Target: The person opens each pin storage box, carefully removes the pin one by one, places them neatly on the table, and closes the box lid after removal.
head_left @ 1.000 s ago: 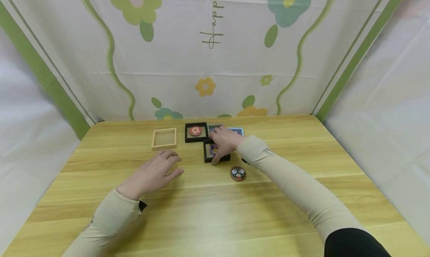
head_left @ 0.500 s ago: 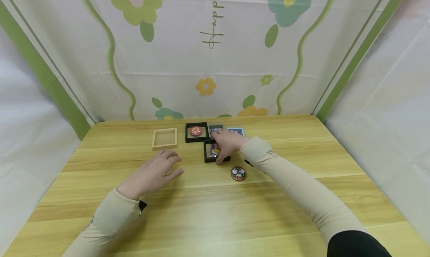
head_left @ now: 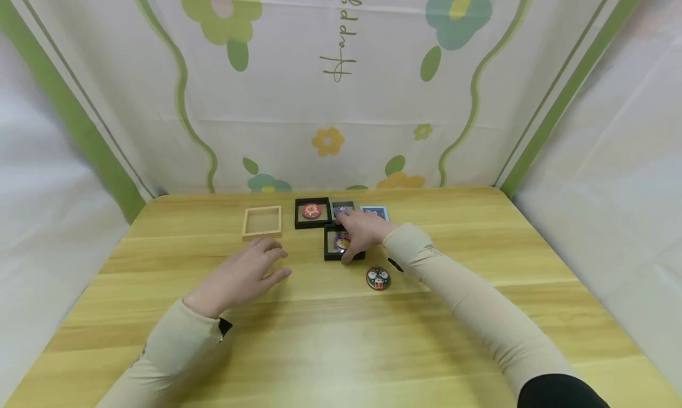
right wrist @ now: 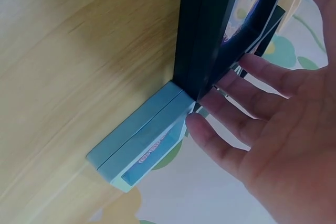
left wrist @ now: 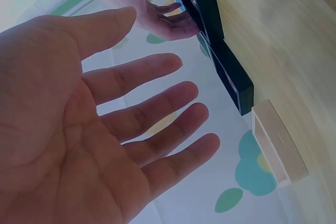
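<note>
My right hand [head_left: 364, 233] spreads over a black display frame [head_left: 331, 257] holding a round purple-and-yellow badge [right wrist: 244, 9]. In the head view its thumb reaches the near edge; its fairly straight fingers extend past the far edge, overlapping a grey frame [head_left: 344, 205]. The right wrist view puts the fingertips beside the black frame's rim, near a light blue frame [right wrist: 142, 135]. Palm exposed and fingers apart, my left hand [left wrist: 100, 103] holds nothing. It hovers just in front of a pale wooden frame [head_left: 279, 221]. Part of the purple-and-yellow badge is hidden under the right hand.
A second black frame [head_left: 313, 225] with a red round badge [head_left: 311, 211] stands left of the grey one. Nearer me on the wooden table [head_left: 330, 349] lies a dark round badge [head_left: 378, 278] with white-and-red figures. A flower-printed cloth [head_left: 288, 100] rises behind the table.
My right hand has shifted slightly right, its thumb sliding along the black frame's near edge and uncovering more of the badge. The left hand and the frames stay put.
</note>
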`<action>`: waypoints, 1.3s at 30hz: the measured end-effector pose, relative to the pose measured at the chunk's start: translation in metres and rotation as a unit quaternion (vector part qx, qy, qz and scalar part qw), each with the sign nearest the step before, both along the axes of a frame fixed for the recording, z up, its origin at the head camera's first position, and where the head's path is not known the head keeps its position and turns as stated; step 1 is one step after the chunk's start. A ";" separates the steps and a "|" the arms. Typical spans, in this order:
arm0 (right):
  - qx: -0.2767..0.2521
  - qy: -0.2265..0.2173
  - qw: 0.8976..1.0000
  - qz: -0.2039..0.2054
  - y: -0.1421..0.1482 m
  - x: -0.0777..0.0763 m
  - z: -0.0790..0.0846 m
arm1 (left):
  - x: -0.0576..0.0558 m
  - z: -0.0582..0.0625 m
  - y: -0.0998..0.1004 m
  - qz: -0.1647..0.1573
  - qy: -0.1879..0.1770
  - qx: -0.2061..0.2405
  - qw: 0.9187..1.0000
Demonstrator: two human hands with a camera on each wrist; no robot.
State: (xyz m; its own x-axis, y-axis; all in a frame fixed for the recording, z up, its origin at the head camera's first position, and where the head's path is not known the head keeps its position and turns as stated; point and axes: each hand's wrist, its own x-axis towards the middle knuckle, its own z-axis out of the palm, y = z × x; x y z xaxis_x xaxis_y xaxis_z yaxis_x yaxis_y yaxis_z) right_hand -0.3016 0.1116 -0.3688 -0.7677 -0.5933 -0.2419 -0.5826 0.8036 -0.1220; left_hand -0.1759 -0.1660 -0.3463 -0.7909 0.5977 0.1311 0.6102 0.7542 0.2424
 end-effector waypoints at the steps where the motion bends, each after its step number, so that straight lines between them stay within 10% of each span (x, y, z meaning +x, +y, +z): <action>1: -0.001 0.001 1.000 -0.001 0.000 0.000 0.000 | 0.000 0.000 0.000 -0.001 0.000 0.000 1.000; 39: -0.257 0.053 0.965 -0.027 0.038 0.045 0.023 | 0.006 0.009 0.002 0.002 0.013 -0.010 1.000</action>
